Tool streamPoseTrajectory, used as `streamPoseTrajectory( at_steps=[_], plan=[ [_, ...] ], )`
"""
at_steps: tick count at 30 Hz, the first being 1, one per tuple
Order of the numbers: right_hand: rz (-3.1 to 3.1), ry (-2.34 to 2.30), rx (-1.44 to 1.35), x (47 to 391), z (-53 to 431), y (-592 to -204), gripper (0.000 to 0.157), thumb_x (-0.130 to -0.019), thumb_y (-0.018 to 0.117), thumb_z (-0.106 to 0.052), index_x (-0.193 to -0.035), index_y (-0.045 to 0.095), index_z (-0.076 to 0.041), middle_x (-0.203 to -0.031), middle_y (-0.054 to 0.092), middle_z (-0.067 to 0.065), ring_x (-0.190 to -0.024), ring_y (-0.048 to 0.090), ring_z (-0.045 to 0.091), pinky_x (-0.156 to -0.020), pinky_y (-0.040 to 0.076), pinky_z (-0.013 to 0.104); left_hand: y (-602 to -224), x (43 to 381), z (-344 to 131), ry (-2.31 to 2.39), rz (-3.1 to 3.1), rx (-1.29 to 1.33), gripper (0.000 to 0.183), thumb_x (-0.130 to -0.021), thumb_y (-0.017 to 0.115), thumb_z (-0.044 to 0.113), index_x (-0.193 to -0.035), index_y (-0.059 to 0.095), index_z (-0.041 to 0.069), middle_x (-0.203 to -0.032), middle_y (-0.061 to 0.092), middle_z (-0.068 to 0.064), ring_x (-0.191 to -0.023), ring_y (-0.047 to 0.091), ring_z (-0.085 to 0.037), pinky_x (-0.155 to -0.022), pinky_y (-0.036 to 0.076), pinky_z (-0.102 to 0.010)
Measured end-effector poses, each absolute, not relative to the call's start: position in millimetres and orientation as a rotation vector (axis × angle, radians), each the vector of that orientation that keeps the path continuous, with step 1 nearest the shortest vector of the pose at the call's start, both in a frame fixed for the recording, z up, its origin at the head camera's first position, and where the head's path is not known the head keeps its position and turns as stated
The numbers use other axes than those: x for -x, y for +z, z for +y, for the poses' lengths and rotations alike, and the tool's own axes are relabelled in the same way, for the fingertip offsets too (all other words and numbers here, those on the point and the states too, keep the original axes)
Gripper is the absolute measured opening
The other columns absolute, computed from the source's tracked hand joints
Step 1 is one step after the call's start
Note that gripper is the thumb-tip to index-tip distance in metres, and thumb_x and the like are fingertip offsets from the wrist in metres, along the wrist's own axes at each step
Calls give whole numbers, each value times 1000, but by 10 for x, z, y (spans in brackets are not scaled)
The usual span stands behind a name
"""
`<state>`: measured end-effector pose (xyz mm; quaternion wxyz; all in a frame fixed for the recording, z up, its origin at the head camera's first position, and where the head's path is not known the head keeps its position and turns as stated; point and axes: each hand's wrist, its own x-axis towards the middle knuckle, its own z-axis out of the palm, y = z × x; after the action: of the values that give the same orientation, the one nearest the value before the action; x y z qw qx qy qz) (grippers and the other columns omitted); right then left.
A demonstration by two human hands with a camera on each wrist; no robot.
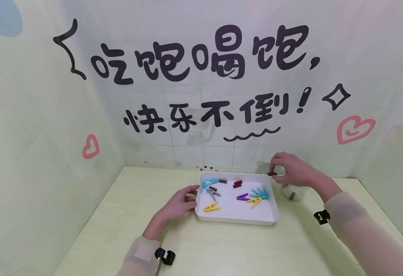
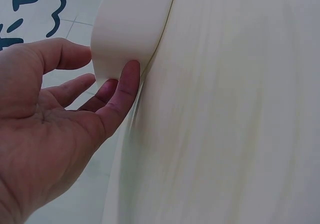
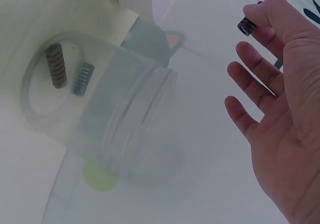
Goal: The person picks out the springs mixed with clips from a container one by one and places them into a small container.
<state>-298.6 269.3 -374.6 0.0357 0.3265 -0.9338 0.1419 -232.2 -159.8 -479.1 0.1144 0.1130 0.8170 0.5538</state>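
Between its thumb and index finger, my right hand [image 1: 294, 168] pinches a small dark coil spring [image 3: 245, 27]. It is up near the tray's back right corner, beside a clear jar [image 3: 95, 119] in the right wrist view. Inside the jar lie a brown spring [image 3: 56, 66] and a grey-blue one [image 3: 83, 79]. My left hand [image 1: 177, 205] has its loosely bent fingers against the outer left wall of a white tray [image 1: 236, 221]. Several clothespins lie in the tray, among them a purple one [image 1: 243, 197] and a grey one [image 1: 213, 194], along with dark red springs [image 1: 237, 184].
The tray stands on a pale wooden table [image 1: 222, 249]. Behind it hangs a printed wall cloth [image 1: 187, 96] with black lettering. Teal clothespins [image 1: 260, 193] cluster at the tray's right, with a yellow one [image 1: 212, 207] at front left.
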Motion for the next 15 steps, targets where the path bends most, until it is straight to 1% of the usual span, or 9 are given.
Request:
streamPoseTrajectory(
  at_steps=[6,8,12,15],
  plan=[
    [-2865,441,-979,2966,2893,-3682,14,-89,80,-11,-94,75,-24,-110,65,-1,-102,60,25,-90,53,50,-4793,2325,-1602,1617,2396,-350,59,-102,63,2,-158,46,2,-141,55,-16,-114,63,-28,-93,60,-39],
    [-2857,437,-969,2967,2967,-3684,16,-89,81,-11,-93,74,-25,-109,65,-1,-102,59,25,-89,53,50,-4806,2337,-1602,1615,2398,-345,59,-102,63,2,-158,47,3,-141,55,-16,-114,63,-27,-93,60,-39],
    [-2851,433,-957,2972,3108,-3699,17,-87,82,-10,-92,74,-25,-107,64,-1,-101,60,27,-88,54,50,-4818,2347,-1600,1613,2405,-341,59,-102,63,3,-158,47,4,-141,55,-16,-114,63,-27,-94,60,-39],
    [-2852,419,-952,2968,3195,-3717,18,-86,83,-9,-91,74,-24,-106,64,-1,-100,59,26,-87,54,49,-4807,2340,-1600,1614,2406,-344,59,-102,64,3,-158,47,4,-141,55,-16,-114,63,-28,-94,60,-39]
  ],
)
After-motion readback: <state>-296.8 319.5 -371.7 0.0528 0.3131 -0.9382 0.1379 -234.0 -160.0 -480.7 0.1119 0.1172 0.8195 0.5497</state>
